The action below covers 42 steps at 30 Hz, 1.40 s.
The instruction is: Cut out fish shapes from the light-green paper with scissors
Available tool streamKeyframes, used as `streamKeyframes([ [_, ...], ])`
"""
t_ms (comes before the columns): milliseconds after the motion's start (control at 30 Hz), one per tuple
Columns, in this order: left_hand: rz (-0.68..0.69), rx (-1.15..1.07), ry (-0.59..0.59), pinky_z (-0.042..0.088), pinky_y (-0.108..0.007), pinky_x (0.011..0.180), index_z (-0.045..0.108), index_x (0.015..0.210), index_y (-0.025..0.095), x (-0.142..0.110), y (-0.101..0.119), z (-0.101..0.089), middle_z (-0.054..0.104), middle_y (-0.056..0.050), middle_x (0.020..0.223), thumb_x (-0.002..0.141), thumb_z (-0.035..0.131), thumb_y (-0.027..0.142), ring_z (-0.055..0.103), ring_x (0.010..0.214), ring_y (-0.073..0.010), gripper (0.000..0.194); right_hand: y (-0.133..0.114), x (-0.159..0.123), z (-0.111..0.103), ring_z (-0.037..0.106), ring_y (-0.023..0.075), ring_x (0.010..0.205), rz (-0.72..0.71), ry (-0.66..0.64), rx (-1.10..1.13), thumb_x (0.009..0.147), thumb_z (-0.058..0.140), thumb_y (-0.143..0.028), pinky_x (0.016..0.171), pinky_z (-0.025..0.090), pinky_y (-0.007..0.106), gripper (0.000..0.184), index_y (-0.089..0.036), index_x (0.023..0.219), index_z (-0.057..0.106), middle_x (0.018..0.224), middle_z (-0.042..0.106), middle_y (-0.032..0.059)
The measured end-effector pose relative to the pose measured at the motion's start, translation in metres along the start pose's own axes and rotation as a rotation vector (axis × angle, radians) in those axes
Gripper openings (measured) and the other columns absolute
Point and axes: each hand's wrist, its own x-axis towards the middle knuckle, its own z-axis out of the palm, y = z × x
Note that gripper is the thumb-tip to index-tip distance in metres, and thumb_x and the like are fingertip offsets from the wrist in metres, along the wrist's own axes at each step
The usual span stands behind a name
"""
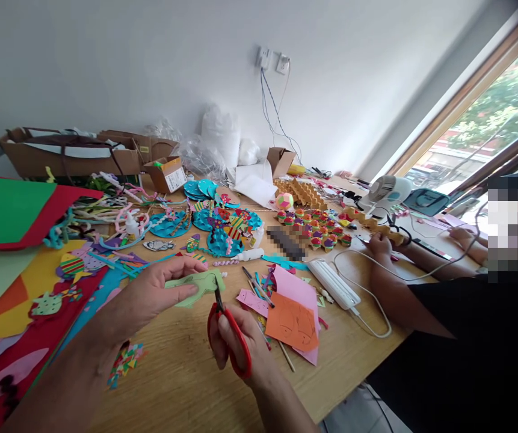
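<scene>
My left hand (168, 285) pinches a piece of light green paper (204, 281) with pencil lines on it, thumb on top. My right hand (236, 340) is closed round the red handles of a pair of scissors (243, 355). The dark blades point away from me and meet the right edge of the green paper. Just right of the scissors lie an orange sheet with a drawn outline (292, 322) and a pink sheet (292, 282) partly under it. A pen (259, 287) lies by a small pink cut-out.
Blue paper discs (171, 222) with fish cut-outs, pipe cleaners (105, 201) and coloured sheets (10, 207) spread across the left and middle. A white power strip (333, 282) with its cable lies at right. Beside it, a co-worker's hand (379, 246) works near egg-carton pieces. Cardboard boxes (69, 156) line the wall.
</scene>
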Motion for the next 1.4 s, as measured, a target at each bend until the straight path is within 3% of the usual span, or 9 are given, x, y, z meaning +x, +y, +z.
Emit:
streamKeyframes([
  [233, 0.101, 0.060, -0.245, 0.043, -0.020, 0.054, 0.075, 0.095, 0.028, -0.001, -0.006, -0.009, 0.073, 0.001, 0.088, 0.076, 0.064, 0.036, 0.060, 0.073, -0.0177, 0.023, 0.002, -0.001, -0.002, 0.038, 0.0079, 0.037, 0.000, -0.011, 0.059, 0.087, 0.053, -0.064, 0.040, 0.027, 0.021, 0.052, -0.019, 0.061, 0.049, 0.043, 0.044, -0.0056],
  [333, 0.147, 0.052, -0.226, 0.043, -0.021, 0.060, 0.072, 0.084, 0.025, 0.000, -0.009, -0.008, 0.067, 0.002, 0.078, 0.083, 0.058, 0.040, 0.056, 0.072, -0.0160, 0.021, 0.004, 0.000, -0.003, 0.036, 0.0072, 0.035, 0.025, -0.034, 0.071, 0.084, 0.055, -0.066, 0.038, 0.025, 0.020, 0.052, -0.018, 0.063, 0.050, 0.042, 0.044, -0.0062],
  [467, 0.148, 0.044, -0.218, 0.035, -0.020, 0.051, 0.063, 0.070, 0.021, 0.003, -0.014, -0.002, 0.051, 0.005, 0.063, 0.083, 0.055, 0.043, 0.043, 0.058, -0.0123, 0.027, 0.004, 0.002, -0.002, 0.034, 0.0065, 0.032, 0.072, -0.057, 0.069, 0.080, 0.057, -0.070, 0.036, 0.022, 0.020, 0.054, -0.018, 0.067, 0.051, 0.042, 0.044, -0.0072],
  [633, 0.114, 0.037, -0.222, 0.030, -0.021, 0.049, 0.053, 0.063, 0.021, 0.005, -0.016, 0.004, 0.039, 0.006, 0.060, 0.081, 0.053, 0.042, 0.035, 0.055, -0.0117, 0.028, 0.000, 0.001, 0.000, 0.035, 0.0065, 0.034, 0.077, -0.055, 0.055, 0.078, 0.057, -0.072, 0.037, 0.024, 0.020, 0.056, -0.019, 0.066, 0.049, 0.042, 0.045, -0.0066],
  [833, 0.132, 0.059, -0.176, 0.030, -0.023, 0.050, 0.043, 0.059, 0.023, 0.005, -0.014, 0.014, 0.036, 0.007, 0.060, 0.077, 0.050, 0.039, 0.034, 0.056, -0.0120, 0.026, 0.001, 0.001, 0.000, 0.039, 0.0075, 0.037, 0.032, -0.048, 0.050, 0.081, 0.056, -0.070, 0.039, 0.028, 0.020, 0.054, -0.018, 0.068, 0.049, 0.045, 0.045, -0.0062],
  [1400, 0.055, -0.152, -0.239, 0.034, -0.021, 0.052, 0.052, 0.067, 0.020, 0.003, -0.023, 0.021, 0.044, 0.006, 0.063, 0.084, 0.054, 0.039, 0.038, 0.058, -0.0116, 0.025, 0.007, -0.002, 0.002, 0.038, 0.0076, 0.036, 0.017, -0.022, 0.082, 0.083, 0.054, -0.069, 0.041, 0.028, 0.021, 0.052, -0.019, 0.071, 0.049, 0.046, 0.045, -0.0070],
])
